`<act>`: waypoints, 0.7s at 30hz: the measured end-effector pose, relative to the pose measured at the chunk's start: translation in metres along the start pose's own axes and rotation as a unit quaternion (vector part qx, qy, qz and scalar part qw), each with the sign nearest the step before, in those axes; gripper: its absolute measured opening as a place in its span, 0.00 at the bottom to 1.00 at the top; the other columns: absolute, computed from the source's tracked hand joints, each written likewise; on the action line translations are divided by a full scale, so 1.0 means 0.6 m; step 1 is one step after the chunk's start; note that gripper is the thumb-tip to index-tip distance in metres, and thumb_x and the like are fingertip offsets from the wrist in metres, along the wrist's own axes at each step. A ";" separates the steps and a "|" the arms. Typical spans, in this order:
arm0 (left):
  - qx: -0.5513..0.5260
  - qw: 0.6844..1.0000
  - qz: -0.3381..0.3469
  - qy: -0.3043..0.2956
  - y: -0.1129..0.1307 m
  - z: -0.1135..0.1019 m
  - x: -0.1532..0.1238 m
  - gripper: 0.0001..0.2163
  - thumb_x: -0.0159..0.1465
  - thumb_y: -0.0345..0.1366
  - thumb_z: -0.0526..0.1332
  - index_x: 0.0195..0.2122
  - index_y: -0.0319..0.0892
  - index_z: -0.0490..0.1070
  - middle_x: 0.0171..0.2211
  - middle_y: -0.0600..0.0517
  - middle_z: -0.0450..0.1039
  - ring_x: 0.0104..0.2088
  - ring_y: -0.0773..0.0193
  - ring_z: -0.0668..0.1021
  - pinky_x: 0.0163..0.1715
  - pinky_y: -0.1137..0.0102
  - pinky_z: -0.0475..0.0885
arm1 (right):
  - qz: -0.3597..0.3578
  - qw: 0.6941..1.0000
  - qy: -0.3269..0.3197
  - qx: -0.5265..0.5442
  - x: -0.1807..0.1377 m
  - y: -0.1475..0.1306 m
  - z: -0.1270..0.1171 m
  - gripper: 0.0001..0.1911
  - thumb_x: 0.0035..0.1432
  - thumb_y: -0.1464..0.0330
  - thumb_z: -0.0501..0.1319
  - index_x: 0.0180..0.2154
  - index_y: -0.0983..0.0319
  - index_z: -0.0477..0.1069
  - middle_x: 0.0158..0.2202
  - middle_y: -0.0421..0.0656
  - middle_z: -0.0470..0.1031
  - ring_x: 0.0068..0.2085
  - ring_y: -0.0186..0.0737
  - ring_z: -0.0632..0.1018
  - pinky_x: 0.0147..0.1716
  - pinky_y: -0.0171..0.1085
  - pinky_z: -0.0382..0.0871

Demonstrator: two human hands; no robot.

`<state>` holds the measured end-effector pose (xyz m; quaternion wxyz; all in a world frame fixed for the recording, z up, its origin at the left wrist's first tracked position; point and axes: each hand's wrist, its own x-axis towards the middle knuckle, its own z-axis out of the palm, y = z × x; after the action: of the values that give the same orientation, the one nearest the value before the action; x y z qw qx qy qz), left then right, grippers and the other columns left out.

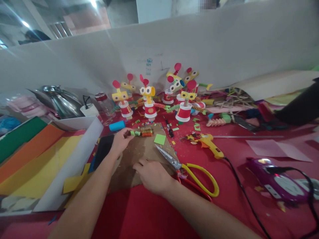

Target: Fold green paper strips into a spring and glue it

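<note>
My left hand (121, 139) reaches forward and pinches a small green and brown folded paper spring (131, 133) at the far edge of a brown cardboard sheet (139, 151). Two more red, orange and green paper springs (146, 132) lie just right of it. My right hand (152, 175) rests, fingers curled, on the near part of the cardboard; what it holds, if anything, I cannot make out. Yellow-handled scissors (189, 171) lie right beside that hand. A green paper square (159, 139) sits on the cardboard.
Several paper-cup figures (183, 111) with yellow eyes stand at the back. A yellow glue gun (209, 143) and a purple device (276, 181) with cords lie right. A box of coloured paper sheets (37, 156) is left, beside a blue tube (117, 125) and a phone (103, 151).
</note>
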<state>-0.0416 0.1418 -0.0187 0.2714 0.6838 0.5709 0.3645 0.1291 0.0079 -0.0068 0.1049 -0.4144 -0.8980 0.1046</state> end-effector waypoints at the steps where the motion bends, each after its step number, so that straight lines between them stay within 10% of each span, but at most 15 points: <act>1: 0.070 0.997 0.018 0.015 -0.001 -0.001 0.004 0.11 0.54 0.35 0.62 0.39 0.44 0.71 0.35 0.51 0.77 0.38 0.58 0.77 0.40 0.65 0.69 | 0.001 1.000 -0.003 0.001 0.000 0.000 -0.001 0.10 0.62 0.73 0.52 0.43 0.62 0.68 0.40 0.47 0.72 0.38 0.43 0.76 0.34 0.39 0.70; 9: 0.300 0.951 0.072 -0.013 -0.001 -0.005 0.024 0.11 0.54 0.34 0.63 0.39 0.47 0.74 0.37 0.49 0.78 0.45 0.52 0.75 0.46 0.61 0.66 | 0.000 1.000 0.001 -0.002 0.002 0.002 0.003 0.09 0.63 0.72 0.51 0.42 0.62 0.68 0.39 0.46 0.73 0.38 0.44 0.76 0.33 0.39 0.70; 21: 0.193 0.979 0.038 -0.047 -0.007 -0.017 0.027 0.20 0.50 0.31 0.66 0.46 0.46 0.71 0.42 0.50 0.78 0.44 0.55 0.78 0.46 0.64 0.69 | 0.005 1.000 -0.005 0.003 0.002 0.001 0.001 0.10 0.63 0.71 0.51 0.44 0.62 0.68 0.40 0.47 0.73 0.38 0.43 0.76 0.33 0.39 0.70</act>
<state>-0.0508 0.1581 -0.0133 0.1468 0.7605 0.5911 0.2251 0.1287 0.0090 -0.0074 0.1017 -0.4179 -0.8961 0.1100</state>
